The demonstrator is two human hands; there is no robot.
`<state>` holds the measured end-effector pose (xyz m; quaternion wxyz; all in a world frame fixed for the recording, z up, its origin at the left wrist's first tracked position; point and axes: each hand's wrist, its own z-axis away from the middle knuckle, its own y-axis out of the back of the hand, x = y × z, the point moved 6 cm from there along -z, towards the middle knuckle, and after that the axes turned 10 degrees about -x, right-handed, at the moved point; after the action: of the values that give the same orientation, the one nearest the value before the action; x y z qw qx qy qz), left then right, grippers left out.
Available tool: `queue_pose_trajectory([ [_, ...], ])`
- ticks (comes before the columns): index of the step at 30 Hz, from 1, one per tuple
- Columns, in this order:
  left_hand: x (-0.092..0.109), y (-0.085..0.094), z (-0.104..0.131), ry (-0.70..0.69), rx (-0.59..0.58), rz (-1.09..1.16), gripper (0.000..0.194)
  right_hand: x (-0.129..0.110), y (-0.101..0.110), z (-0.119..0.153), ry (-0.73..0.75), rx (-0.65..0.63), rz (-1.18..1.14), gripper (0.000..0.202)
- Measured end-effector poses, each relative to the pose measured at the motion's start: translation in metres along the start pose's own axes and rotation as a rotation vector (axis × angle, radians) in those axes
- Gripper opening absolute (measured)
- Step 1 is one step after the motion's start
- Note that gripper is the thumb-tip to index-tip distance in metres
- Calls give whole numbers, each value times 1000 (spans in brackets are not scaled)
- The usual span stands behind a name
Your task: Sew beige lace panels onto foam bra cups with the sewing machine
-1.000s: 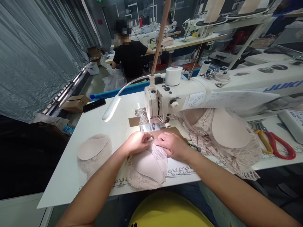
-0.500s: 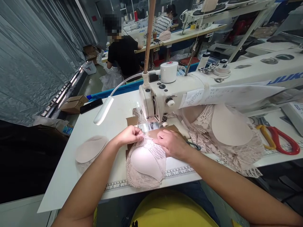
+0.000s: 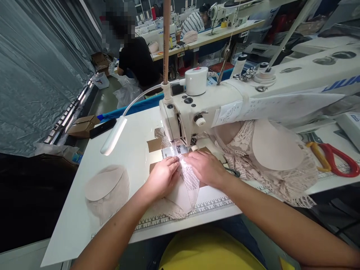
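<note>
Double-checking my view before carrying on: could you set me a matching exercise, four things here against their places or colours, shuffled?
Things:
1. Central lace-edged cup
2. Gooseneck lamp
3. Scissors
4. Nearest sewing machine

Places or colours:
A. Red and yellow handles
B. Blue lettering on a white arm
C. Touched by the left hand and right hand
D. White head hanging over the table

Pairs: 1-C, 2-D, 3-A, 4-B

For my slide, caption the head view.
Fingers rest on a lace cup at a sewing machine, scissors lying to the right.
</note>
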<state>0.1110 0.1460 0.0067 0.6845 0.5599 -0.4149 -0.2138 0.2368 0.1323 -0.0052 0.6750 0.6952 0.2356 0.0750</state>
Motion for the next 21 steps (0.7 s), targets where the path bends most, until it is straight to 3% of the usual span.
queue_pose_trajectory([
  [5, -11, 1, -4, 39, -45, -84, 40, -2, -3, -3, -34, -74, 74, 27],
  [16, -34, 4, -21, -147, -89, -111, 44, -2, -8, -8, -77, -32, 71, 23],
  [21, -37, 4, -22, -162, -121, -143, 45, -4, -7, -6, -68, -26, 65, 24],
])
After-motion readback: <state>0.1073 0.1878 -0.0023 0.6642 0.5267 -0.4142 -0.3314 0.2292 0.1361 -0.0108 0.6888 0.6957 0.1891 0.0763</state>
